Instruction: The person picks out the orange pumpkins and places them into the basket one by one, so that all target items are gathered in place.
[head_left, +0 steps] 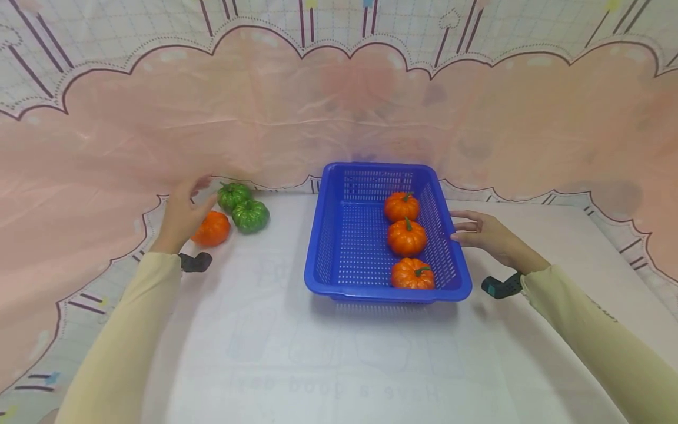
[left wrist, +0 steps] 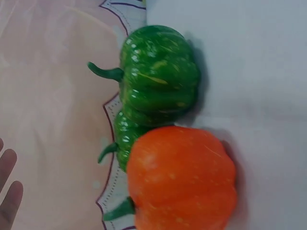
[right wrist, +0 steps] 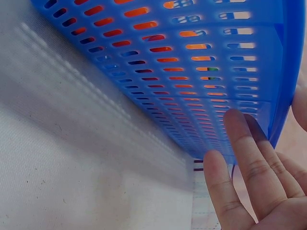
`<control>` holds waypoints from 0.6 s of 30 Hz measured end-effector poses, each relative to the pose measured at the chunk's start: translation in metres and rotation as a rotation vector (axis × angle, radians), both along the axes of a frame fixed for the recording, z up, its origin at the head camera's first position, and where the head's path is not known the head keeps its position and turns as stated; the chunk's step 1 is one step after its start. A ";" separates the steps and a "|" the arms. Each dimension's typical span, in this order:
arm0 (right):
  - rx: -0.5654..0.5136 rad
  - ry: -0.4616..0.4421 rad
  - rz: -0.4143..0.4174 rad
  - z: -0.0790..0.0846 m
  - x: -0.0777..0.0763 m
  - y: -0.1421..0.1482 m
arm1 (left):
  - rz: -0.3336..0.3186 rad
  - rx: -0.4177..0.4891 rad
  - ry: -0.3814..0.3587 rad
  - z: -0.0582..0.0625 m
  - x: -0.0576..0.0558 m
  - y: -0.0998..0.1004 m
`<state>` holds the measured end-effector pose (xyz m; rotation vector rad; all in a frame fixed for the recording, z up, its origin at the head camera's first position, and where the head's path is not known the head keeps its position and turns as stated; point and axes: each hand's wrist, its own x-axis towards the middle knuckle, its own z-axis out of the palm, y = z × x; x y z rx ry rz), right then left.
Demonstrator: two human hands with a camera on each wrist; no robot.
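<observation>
At the left in the head view, my left hand (head_left: 185, 213) hangs over an orange toy pumpkin (head_left: 213, 228) with its fingers apart and nothing between them. Beside that pumpkin sit two glossy green pumpkins (head_left: 251, 216), close together; the left wrist view shows them next to the orange pumpkin (left wrist: 184, 177). My right hand (head_left: 484, 234) is at the right side of a blue perforated basket (head_left: 315, 247). In the right wrist view its fairly straight fingers (right wrist: 254, 163) lie along the basket's outer wall, just under the rim. Three orange pumpkins (head_left: 406, 237) line the basket's right half.
A white cloth (head_left: 275, 353) covers the table. Behind and to the left rises a pink and white patterned curtain (head_left: 265, 118), close to the green pumpkins and the basket's far end. Dark wrist devices (head_left: 196, 262) are strapped under both sleeves.
</observation>
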<state>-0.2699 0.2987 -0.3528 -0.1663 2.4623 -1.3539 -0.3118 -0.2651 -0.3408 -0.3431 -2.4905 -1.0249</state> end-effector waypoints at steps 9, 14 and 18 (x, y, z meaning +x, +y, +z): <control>0.002 0.001 -0.001 -0.001 0.000 0.000 | 0.065 -0.064 -0.055 -0.017 0.000 -0.014; -0.002 0.009 0.003 -0.001 0.000 0.000 | 0.067 -0.076 -0.080 -0.024 0.000 -0.020; -0.002 0.016 0.002 -0.001 0.000 0.001 | 0.080 -0.079 -0.092 -0.027 0.001 -0.022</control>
